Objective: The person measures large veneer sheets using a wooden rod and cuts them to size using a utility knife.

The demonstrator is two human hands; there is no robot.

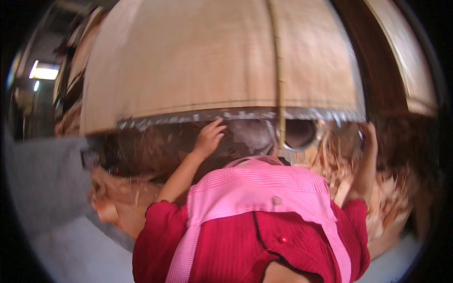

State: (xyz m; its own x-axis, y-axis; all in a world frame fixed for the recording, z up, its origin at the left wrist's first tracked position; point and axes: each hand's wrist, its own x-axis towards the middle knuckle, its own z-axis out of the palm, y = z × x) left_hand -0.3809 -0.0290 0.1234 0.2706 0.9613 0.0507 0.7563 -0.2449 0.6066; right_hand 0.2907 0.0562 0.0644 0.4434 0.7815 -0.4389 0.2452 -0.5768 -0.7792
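A wide, pale wood veneer sheet [188, 56] spreads away in front of me, blurred by motion. Across it, right of the middle, runs a thin bamboo stick [281, 70] that reaches toward my chest. My left hand [209, 137] is raised just below the sheet's near edge, its fingers apart and nothing seen in them. At the right end of that edge is my right hand [370, 134]. Its fingers are smeared and partly hidden, so whether it grips the sheet cannot be told. A grey strip with shiny patches [198, 116] borders the near edge.
Loose veneer scraps [387, 203] are heaped below the edge, with more scraps [118, 198] at the left. A round, dark opening [299, 133] shows beneath the edge beside the stick. Another pale sheet [403, 52] lies at the far right. Grey floor [47, 184] shows at the left.
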